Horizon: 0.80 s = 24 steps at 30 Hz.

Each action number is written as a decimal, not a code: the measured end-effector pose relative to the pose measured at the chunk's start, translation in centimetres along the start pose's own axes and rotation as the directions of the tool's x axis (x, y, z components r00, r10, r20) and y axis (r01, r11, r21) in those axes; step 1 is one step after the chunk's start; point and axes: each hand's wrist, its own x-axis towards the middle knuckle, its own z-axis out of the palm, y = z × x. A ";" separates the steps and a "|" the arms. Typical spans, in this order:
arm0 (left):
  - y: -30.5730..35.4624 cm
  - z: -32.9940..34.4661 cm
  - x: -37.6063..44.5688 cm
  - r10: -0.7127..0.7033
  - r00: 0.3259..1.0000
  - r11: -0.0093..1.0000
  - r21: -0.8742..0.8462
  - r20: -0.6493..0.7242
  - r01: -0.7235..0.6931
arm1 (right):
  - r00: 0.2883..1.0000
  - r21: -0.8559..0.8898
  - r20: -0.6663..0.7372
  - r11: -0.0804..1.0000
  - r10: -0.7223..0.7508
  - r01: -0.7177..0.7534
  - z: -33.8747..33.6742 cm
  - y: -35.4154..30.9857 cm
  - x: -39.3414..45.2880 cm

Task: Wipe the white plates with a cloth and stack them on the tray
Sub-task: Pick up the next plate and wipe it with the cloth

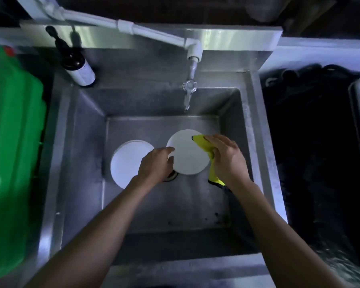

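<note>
Over the steel sink (85,146) I hold a white plate (187,154) up above the basin. My left hand (156,165) grips its left rim, thumb on top. My right hand (227,156) holds a yellow cloth (204,144) against the plate's right edge; the cloth's tail hangs below my wrist. More white plates (127,161) lie stacked on the sink floor to the left, partly hidden by my left hand. No tray is in view.
A tap (188,90) on a white pipe hangs over the back of the basin. A dark pump bottle (75,59) stands on the sink's back left corner. A large green container (10,152) fills the left side. Dark space lies to the right.
</note>
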 end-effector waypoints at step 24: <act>-5.4 11.4 12.6 -0.312 0.950 0.913 -0.283 -0.015 0.295 | 0.989 0.070 0.147 0.997 0.010 -0.021 10.0 7.4 6.6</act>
